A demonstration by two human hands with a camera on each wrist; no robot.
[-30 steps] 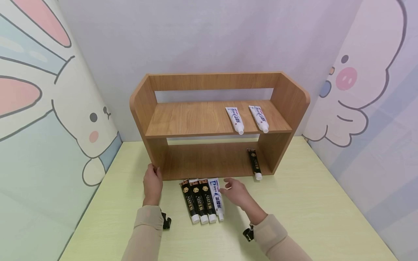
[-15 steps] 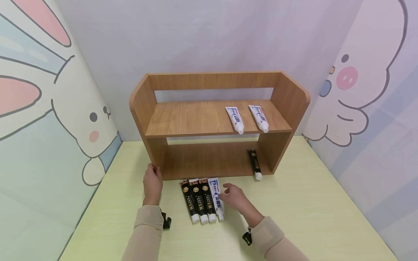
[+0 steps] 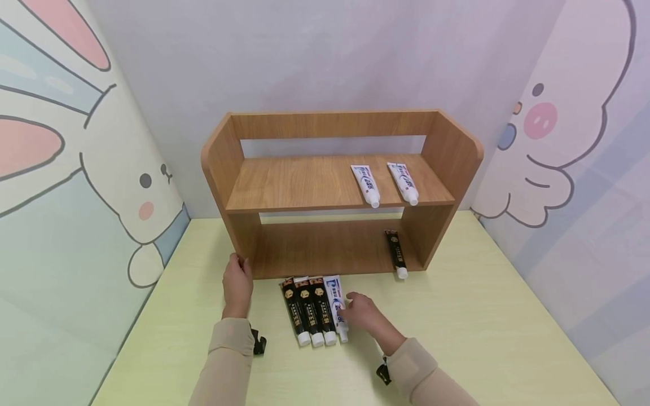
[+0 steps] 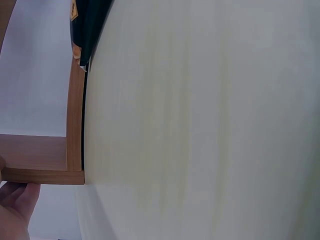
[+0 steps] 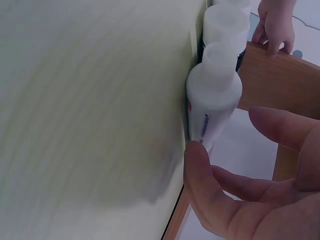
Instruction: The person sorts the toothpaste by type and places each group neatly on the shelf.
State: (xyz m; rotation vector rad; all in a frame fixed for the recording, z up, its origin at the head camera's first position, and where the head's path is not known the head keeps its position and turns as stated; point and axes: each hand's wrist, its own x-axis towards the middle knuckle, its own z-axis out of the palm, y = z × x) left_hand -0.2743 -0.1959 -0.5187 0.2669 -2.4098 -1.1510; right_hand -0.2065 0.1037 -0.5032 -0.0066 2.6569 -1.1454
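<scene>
My left hand (image 3: 237,286) grips the lower front edge of the left side panel of a wooden two-tier shelf (image 3: 284,183). In the left wrist view its fingers (image 4: 26,201) lie against the panel's outer face. A white toothpaste tube (image 3: 333,294) lies in front of the shelf, at the right end of a row of black toothpaste tubes (image 3: 308,307). Over its right side hovers my right hand (image 3: 364,313). In the right wrist view a fingertip (image 5: 196,152) is at the white tube's side, and the thumb (image 5: 275,122) stands apart from it; contact is unclear.
Two white toothpaste tubes (image 3: 365,185) lie on the upper tier's right half, caps forward. One black toothpaste tube (image 3: 395,254) rests at the right of the lower tier. The pale table (image 3: 487,316) extends around the shelf, between cartoon-printed side walls (image 3: 538,169).
My right hand has shifted slightly left and nearer, along the white tube toward its cap. The left hand keeps its place on the shelf, and the tubes lie as before.
</scene>
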